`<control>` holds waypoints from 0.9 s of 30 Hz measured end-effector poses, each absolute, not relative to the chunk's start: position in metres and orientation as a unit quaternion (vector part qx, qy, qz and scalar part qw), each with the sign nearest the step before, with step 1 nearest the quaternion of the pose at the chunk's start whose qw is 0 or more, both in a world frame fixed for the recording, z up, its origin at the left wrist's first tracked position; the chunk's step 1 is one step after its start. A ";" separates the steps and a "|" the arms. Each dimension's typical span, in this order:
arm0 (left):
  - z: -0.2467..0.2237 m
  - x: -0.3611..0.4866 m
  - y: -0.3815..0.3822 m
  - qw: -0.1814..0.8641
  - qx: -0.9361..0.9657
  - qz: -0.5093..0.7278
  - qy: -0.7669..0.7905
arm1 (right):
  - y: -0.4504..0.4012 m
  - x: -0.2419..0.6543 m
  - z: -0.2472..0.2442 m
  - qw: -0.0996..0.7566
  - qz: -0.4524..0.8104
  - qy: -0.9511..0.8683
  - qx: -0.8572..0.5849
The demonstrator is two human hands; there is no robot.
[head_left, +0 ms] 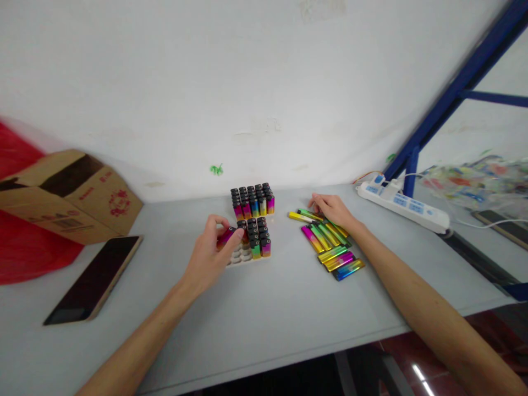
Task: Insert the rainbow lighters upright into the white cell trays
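Observation:
My left hand (212,247) pinches a purple lighter (226,236) with a black top, held tilted over the left side of a white tray (251,261) with round-edged slots. Several upright lighters (260,242) fill the tray's right and back slots, while front-left slots show bare. Behind it stands a full block of upright lighters (253,203) against the wall. To the right, my right hand (328,208) rests with curled fingers at the back of a loose pile of shiny lighters (328,236) lying flat; what its fingertips hold, if anything, is too small to tell.
An open cardboard box (99,201) and a dark phone (93,280) are on the left, with red plastic (41,253) behind. At the right lie a white power strip (402,206) with cables and a blue metal frame (447,104). The table's front edge runs below.

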State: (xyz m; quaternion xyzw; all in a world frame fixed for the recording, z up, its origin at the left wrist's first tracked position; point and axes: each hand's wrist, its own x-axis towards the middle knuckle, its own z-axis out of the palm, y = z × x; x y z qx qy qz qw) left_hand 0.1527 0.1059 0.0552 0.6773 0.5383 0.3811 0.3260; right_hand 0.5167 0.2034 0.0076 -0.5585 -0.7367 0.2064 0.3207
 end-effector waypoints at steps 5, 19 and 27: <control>0.058 0.153 0.108 0.425 0.613 0.436 0.503 | 0.202 0.516 0.009 0.317 0.205 -0.738 -0.559; 0.075 0.151 0.105 0.420 0.635 0.471 0.446 | 0.201 0.515 0.009 0.316 0.198 -0.740 -0.560; 0.067 0.147 0.107 0.223 0.770 0.406 0.440 | 0.200 0.515 0.011 0.309 0.192 -0.745 -0.559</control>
